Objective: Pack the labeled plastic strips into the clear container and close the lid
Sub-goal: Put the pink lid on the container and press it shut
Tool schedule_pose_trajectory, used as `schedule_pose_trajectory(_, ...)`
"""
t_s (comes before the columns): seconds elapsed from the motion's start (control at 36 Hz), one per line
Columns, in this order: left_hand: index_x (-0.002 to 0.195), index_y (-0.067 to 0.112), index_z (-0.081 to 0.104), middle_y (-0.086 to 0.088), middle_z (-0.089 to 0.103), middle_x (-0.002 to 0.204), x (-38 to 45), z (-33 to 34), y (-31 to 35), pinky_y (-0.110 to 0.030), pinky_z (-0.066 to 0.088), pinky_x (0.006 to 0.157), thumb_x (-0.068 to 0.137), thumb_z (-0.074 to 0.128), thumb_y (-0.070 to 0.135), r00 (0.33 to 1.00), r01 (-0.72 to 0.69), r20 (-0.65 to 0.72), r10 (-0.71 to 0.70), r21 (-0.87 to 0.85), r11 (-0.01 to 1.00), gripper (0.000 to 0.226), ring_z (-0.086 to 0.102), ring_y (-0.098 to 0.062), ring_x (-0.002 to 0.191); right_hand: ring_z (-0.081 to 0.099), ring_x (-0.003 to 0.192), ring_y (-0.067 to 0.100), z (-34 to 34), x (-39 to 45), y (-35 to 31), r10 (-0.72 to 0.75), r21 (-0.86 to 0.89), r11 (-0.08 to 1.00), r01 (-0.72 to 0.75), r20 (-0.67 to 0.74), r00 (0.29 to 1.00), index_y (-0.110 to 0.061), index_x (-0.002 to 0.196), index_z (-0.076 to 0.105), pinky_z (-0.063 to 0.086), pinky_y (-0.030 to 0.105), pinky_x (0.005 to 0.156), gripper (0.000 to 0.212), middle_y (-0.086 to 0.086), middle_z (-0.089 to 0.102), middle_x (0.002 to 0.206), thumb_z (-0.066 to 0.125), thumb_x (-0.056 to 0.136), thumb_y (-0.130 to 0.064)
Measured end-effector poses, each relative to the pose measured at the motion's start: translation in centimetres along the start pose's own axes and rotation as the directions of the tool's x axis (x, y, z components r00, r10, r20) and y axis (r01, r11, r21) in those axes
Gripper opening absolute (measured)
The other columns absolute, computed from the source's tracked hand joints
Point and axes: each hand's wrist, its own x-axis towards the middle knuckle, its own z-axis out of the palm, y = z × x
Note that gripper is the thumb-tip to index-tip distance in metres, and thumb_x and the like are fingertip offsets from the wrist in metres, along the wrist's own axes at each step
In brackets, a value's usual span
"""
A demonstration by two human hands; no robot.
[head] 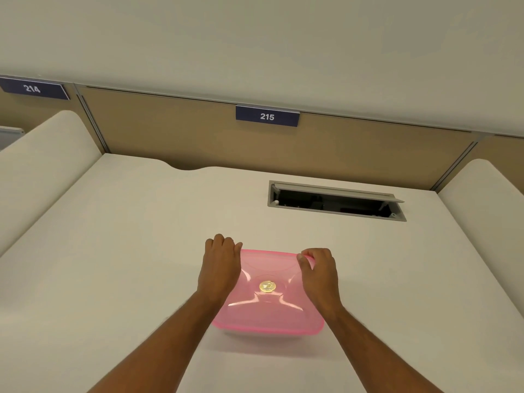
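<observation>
A translucent pink lid (268,313) with a round gold sticker (267,287) at its middle lies over the clear container, whose body is almost wholly hidden beneath it. My left hand (219,263) curls over the lid's far left corner. My right hand (319,269) grips the far right corner, fingers bent over the rim. No plastic strips are visible; the inside of the container cannot be seen through the lid.
The container sits on a white desk (127,265). An open cable hatch (336,201) is set into the desk at the back right. A tan partition with a "215" sign (267,116) stands behind; white side dividers flank the desk.
</observation>
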Motion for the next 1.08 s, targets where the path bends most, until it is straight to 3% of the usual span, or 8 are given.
schedule_pose_trajectory(0.22,0.081,0.014,0.054,0.001,0.041,0.075,0.4,-0.4,0.4,-0.04,0.042,0.073,0.103,0.031,0.018,0.997,-0.079,0.005,0.079,0.064,0.995,0.032,0.032,-0.02,0.073,0.052,0.098,0.016,0.6,0.6,0.1,-0.032,-0.078,0.996,0.033,0.012,0.999,-0.024,0.091,0.059,0.043,0.025,0.08,0.009,-0.009,0.055,0.098,0.057,0.1,-0.022)
schedule_pose_trajectory(0.33,0.071,0.014,0.057,-0.002,0.043,0.063,0.7,-0.8,0.6,-0.042,0.043,0.059,0.093,0.052,-0.001,0.987,-0.156,-0.003,0.159,0.168,0.973,0.027,0.029,-0.022,0.063,0.051,0.095,0.017,0.8,0.9,0.1,-0.045,-0.138,0.989,0.044,-0.005,0.999,-0.02,0.091,0.061,0.042,0.027,0.078,0.013,-0.005,0.055,0.098,0.054,0.101,-0.026)
schedule_pose_trajectory(0.44,0.076,0.014,0.063,0.001,0.035,0.063,0.9,-1.0,0.5,-0.04,0.039,0.057,0.091,0.051,-0.002,0.974,-0.224,0.027,0.226,0.284,0.932,0.025,0.029,-0.023,0.062,0.051,0.093,0.018,0.7,0.6,0.2,-0.024,-0.116,0.993,0.014,-0.088,0.996,-0.019,0.088,0.062,0.044,0.029,0.076,0.015,-0.004,0.055,0.093,0.056,0.099,-0.029)
schedule_pose_trajectory(0.61,0.087,0.016,0.072,0.0,0.047,0.059,1.5,-0.9,0.4,-0.034,0.043,0.053,0.081,0.071,-0.002,0.986,-0.165,0.055,0.156,0.273,0.948,0.019,0.037,-0.021,0.057,0.051,0.092,0.018,0.7,1.0,-0.1,-0.028,-0.164,0.986,0.015,-0.081,0.996,-0.015,0.09,0.067,0.043,0.028,0.074,0.02,0.0,0.054,0.094,0.059,0.099,-0.031)
schedule_pose_trajectory(0.72,0.089,0.013,0.072,-0.001,0.049,0.06,1.5,-1.1,0.6,-0.035,0.044,0.055,0.086,0.067,-0.003,0.994,-0.102,0.065,0.093,0.151,0.983,0.017,0.03,-0.019,0.059,0.055,0.089,0.018,0.4,1.8,-0.4,-0.017,-0.149,0.989,0.004,-0.083,0.996,-0.013,0.09,0.07,0.045,0.027,0.075,0.024,0.002,0.056,0.094,0.059,0.098,-0.034)
schedule_pose_trajectory(0.83,0.085,0.008,0.063,0.0,0.047,0.072,1.3,-1.6,1.5,-0.043,0.046,0.069,0.101,0.052,0.011,0.999,-0.031,0.011,0.031,-0.001,1.0,0.02,0.041,-0.023,0.07,0.056,0.083,0.017,0.6,2.4,-0.1,0.009,-0.181,0.983,-0.019,-0.056,0.998,-0.013,0.083,0.068,0.043,0.026,0.071,0.029,0.002,0.058,0.088,0.058,0.098,-0.036)
schedule_pose_trajectory(1.0,0.064,0.007,0.058,-0.004,0.046,0.056,1.2,-2.1,2.0,-0.04,0.047,0.048,0.089,0.069,0.005,1.0,-0.023,-0.014,0.023,-0.007,1.0,0.027,0.032,-0.02,0.055,0.058,0.073,0.018,1.0,2.6,0.5,0.018,-0.219,0.975,-0.03,-0.055,0.998,-0.02,0.072,0.059,0.045,0.03,0.06,0.033,0.001,0.057,0.078,0.056,0.098,-0.04)
schedule_pose_trajectory(1.08,0.086,0.012,0.061,0.001,0.043,0.073,1.7,-0.3,0.5,-0.036,0.041,0.062,0.104,0.02,0.032,0.997,0.048,0.061,-0.046,-0.021,0.999,0.049,0.035,-0.02,0.069,0.057,0.073,0.02,0.9,2.6,0.2,0.008,-0.254,0.967,-0.019,-0.042,0.999,-0.016,0.074,0.059,0.048,0.033,0.062,0.034,0.002,0.055,0.08,0.054,0.1,-0.038)
